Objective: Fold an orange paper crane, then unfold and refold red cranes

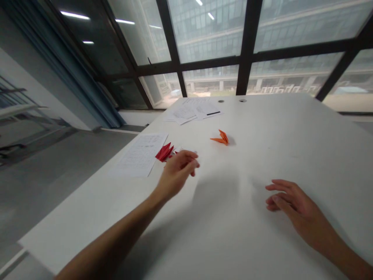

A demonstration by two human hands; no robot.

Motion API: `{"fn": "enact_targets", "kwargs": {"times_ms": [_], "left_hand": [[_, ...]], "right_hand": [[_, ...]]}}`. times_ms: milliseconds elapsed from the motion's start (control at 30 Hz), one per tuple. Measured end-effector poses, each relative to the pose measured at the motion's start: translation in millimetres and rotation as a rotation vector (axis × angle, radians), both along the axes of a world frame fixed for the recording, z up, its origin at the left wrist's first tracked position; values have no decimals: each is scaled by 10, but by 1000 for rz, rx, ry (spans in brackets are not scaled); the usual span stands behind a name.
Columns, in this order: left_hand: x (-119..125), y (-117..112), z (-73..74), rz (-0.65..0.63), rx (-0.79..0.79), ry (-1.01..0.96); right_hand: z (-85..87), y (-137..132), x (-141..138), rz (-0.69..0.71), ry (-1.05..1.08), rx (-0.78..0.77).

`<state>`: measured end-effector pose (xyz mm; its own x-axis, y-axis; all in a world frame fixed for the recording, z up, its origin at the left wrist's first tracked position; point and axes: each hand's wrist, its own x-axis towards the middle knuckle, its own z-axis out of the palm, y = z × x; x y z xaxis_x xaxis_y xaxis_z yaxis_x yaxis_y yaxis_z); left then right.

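Observation:
An orange folded-paper crane [220, 138] rests on the white table, beyond both hands. My left hand [178, 172] hovers over the table with fingers loosely bent and a small gap between thumb and forefinger; nothing shows in it. Just behind it sits a red folded-paper piece [165, 152], along with some red and white paper bits partly hidden by my fingers. Over on the right, my right hand [291, 204] is held above the table, its fingers apart and slightly curved, holding nothing. The orange crane is the nearest folded piece to it.
A printed sheet [140, 155] lies near the table's left edge. Several more papers [192, 111] overlap at the far end, with a black strip or pen [213, 113] on them. Two round holes pierce the white table [291, 136] at the back. Large windows stand beyond.

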<state>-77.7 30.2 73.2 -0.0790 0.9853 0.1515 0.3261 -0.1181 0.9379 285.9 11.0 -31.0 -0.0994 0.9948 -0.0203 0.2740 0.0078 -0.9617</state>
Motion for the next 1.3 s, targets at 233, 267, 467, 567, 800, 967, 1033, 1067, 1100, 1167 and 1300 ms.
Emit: {"fn": "enact_targets", "kwargs": {"times_ms": [233, 267, 467, 567, 800, 967, 1033, 1067, 1100, 1167, 1300], "left_hand": [[-1466, 447, -129, 352, -30, 727], [-1533, 509, -202, 347, -46, 727], [-1451, 507, -426, 365, -15, 628], [-1493, 432, -308, 490, 65, 511], [-1058, 183, 316, 460, 416, 15], [247, -26, 166, -91, 244, -309], [732, -14, -66, -236, 113, -277], [930, 11, -184, -300, 70, -275], [1095, 45, -294, -353, 36, -285], [1321, 119, -467, -436, -26, -316], [1446, 205, -630, -514, -75, -295]], "right_hand": [[-60, 18, -4, 49, -104, 46], [-56, 17, -10, 55, -111, 48], [52, -20, -92, 58, -113, 74], [80, -32, -119, 79, -124, 82], [90, -17, -159, 134, -79, 64], [145, -52, -178, 195, 40, 26], [166, -66, -190, 222, 159, 8], [175, -68, -200, 237, 219, -10], [183, -64, -212, 253, 276, -22], [192, -39, -238, 243, 364, -23], [184, 40, -274, 165, 381, -22]]}}
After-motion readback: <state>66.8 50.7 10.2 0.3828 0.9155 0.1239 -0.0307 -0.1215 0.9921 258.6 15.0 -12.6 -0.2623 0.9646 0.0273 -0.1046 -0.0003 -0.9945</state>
